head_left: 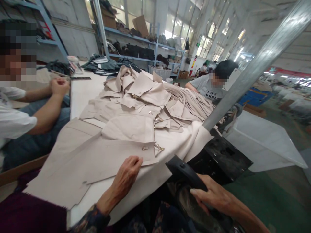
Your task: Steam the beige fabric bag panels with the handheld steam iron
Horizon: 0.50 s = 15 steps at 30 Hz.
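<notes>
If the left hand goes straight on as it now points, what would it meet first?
Probably the small metal fitting on the beige fabric beyond the left hand; depth is unclear.

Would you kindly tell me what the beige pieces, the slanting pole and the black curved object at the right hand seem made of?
Beige pieces: probably woven cloth, matt; soft folds and a ragged edge show.
Slanting pole: likely bare metal; grey, with bright streaky glints.
Black curved object: perhaps hard plastic, smooth with a dull sheen, though coated metal is possible.
</notes>
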Each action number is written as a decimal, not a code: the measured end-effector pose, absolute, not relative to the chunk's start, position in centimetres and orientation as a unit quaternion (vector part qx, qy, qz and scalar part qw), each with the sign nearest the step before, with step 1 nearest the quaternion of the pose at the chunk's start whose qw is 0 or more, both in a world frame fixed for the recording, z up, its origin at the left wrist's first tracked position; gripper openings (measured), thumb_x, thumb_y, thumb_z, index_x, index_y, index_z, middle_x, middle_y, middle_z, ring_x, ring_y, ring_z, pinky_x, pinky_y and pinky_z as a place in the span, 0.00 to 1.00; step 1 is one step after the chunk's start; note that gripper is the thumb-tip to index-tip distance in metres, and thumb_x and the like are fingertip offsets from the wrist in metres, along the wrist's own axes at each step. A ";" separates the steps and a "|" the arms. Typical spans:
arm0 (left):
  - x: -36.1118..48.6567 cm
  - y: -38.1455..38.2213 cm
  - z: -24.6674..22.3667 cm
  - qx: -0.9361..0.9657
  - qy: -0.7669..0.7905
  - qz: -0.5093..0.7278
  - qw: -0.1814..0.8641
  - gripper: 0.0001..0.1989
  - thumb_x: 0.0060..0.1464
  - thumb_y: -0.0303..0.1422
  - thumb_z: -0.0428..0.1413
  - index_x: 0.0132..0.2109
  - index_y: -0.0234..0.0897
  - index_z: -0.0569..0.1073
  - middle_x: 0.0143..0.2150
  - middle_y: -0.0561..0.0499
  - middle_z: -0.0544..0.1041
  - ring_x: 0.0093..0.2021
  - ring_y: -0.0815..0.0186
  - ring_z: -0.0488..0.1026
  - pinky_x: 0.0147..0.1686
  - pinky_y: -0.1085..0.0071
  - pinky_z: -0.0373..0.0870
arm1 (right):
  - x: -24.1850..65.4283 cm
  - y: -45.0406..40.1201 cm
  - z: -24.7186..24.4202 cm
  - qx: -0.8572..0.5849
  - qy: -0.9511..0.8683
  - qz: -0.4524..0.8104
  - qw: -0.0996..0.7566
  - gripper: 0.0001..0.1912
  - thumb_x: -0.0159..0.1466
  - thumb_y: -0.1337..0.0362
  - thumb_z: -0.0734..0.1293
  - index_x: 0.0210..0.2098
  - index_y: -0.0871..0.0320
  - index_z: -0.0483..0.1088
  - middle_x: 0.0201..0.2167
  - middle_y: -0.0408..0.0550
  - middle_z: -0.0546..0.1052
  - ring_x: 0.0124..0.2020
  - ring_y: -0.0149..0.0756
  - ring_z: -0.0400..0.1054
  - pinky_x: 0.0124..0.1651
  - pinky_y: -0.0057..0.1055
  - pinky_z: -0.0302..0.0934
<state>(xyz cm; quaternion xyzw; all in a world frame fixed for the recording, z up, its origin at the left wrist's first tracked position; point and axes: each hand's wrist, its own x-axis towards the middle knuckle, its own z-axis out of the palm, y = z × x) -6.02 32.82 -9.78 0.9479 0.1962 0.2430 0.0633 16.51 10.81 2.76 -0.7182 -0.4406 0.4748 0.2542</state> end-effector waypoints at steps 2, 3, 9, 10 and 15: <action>-5.9 32.7 -9.7 0.944 0.200 0.257 0.061 0.13 0.60 0.22 0.45 0.46 0.34 0.72 0.35 0.46 0.71 0.37 0.61 0.68 0.38 0.65 0.70 | 15.9 12.5 2.7 -0.706 -0.440 0.494 0.253 0.07 0.62 0.62 0.62 0.33 0.60 0.64 0.18 0.38 0.68 0.18 0.27 0.62 0.22 0.21 0.56; -5.9 32.6 -9.6 0.942 0.201 0.264 0.060 0.12 0.60 0.22 0.46 0.45 0.34 0.72 0.34 0.46 0.71 0.37 0.62 0.68 0.38 0.65 0.71 | 15.6 13.4 2.7 -0.697 -0.442 0.505 0.251 0.07 0.62 0.62 0.62 0.33 0.60 0.65 0.18 0.38 0.68 0.18 0.27 0.62 0.21 0.21 0.55; -6.2 32.0 -8.8 0.916 0.220 0.322 0.096 0.11 0.60 0.27 0.49 0.31 0.36 0.72 0.29 0.49 0.72 0.33 0.64 0.71 0.37 0.68 0.71 | 13.7 18.0 2.9 -0.669 -0.468 0.530 0.229 0.07 0.62 0.62 0.63 0.33 0.60 0.63 0.16 0.37 0.67 0.16 0.26 0.61 0.17 0.19 0.54; -6.3 31.9 -8.8 0.910 0.220 0.336 0.100 0.11 0.60 0.26 0.49 0.30 0.36 0.71 0.28 0.49 0.72 0.33 0.65 0.71 0.37 0.68 0.71 | 13.5 18.6 2.7 -0.669 -0.473 0.528 0.225 0.07 0.62 0.61 0.63 0.32 0.59 0.62 0.17 0.38 0.67 0.16 0.26 0.61 0.17 0.19 0.54; -6.1 32.1 -9.0 0.898 0.219 0.370 0.093 0.13 0.58 0.25 0.50 0.26 0.36 0.70 0.25 0.49 0.72 0.30 0.66 0.72 0.33 0.71 0.71 | 12.6 21.5 1.3 -0.671 -0.486 0.516 0.218 0.10 0.63 0.59 0.62 0.30 0.59 0.62 0.16 0.38 0.67 0.14 0.26 0.61 0.16 0.20 0.55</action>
